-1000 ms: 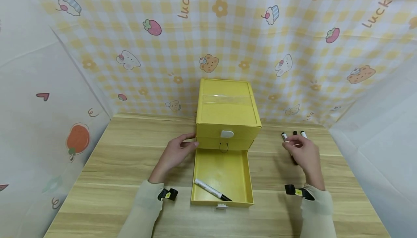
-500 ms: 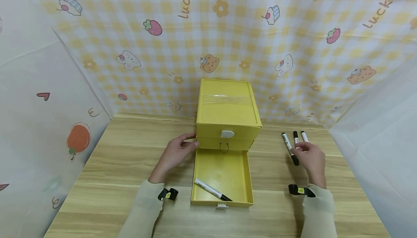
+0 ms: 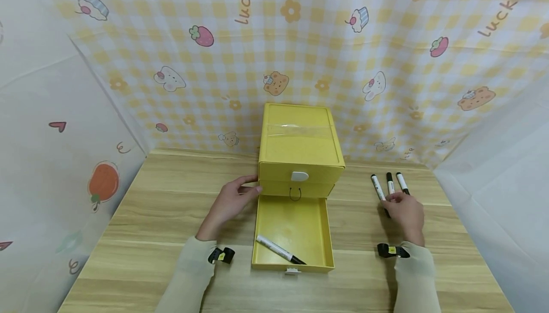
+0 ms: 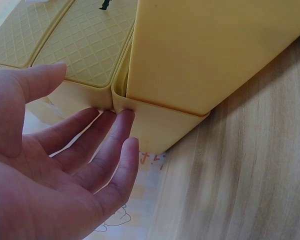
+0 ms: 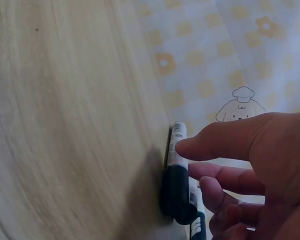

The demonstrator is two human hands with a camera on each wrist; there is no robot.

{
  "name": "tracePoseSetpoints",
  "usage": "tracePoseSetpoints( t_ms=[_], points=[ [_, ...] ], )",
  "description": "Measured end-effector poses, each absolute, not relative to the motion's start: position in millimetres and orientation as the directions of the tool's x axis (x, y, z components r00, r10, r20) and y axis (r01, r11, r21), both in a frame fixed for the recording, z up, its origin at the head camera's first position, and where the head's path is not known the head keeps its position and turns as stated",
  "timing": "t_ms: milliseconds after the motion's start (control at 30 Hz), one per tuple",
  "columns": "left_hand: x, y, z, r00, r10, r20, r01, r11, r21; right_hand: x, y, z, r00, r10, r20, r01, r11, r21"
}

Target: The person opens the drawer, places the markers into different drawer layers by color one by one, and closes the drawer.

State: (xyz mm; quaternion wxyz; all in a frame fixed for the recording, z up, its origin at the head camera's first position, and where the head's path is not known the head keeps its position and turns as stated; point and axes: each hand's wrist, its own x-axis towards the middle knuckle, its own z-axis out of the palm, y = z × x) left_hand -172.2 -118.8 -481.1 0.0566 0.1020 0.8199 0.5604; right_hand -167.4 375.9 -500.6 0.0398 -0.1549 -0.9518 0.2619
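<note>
A yellow two-drawer box (image 3: 300, 136) stands near the back of the table, its lower drawer (image 3: 296, 217) pulled out. In that drawer a white marker with a black cap (image 3: 279, 250) lies slantwise. My left hand (image 3: 230, 201) steadies the box's left side; in the left wrist view its relaxed fingertips (image 4: 125, 117) touch the yellow wall. On the right, my right hand (image 3: 405, 212) pinches the leftmost marker (image 3: 377, 186) with thumb and forefinger. The right wrist view shows the thumb against the white barrel (image 5: 177, 155), the other fingers curled behind.
Two more markers lie beside the right hand: a middle marker (image 3: 390, 183) with its black end away from me, and a rightmost marker (image 3: 402, 182). A checked cloth (image 3: 240, 65) hangs behind the wooden table (image 3: 171, 217). White sheets flank both sides.
My right hand first shifted right from the leftmost marker toward the middle one, then came back left to the leftmost marker's near part. My left hand and the drawer stayed put.
</note>
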Motion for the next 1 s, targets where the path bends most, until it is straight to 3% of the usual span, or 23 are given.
tracePoseSetpoints(
  t_ms=[533, 1000],
  points=[
    [-170.7, -118.0, -480.3, -0.972, 0.234, 0.025, 0.106, 0.344, 0.933, -168.3, 367.5, -497.8, -0.954, 0.282, -0.104, 0.296, 0.821, -0.488],
    [-170.6, -118.1, -478.3, -0.973, 0.229, 0.019, 0.103, 0.357, 0.928, -168.7, 367.7, -499.1, -0.955, 0.292, -0.058, 0.279, 0.811, -0.514]
  ],
)
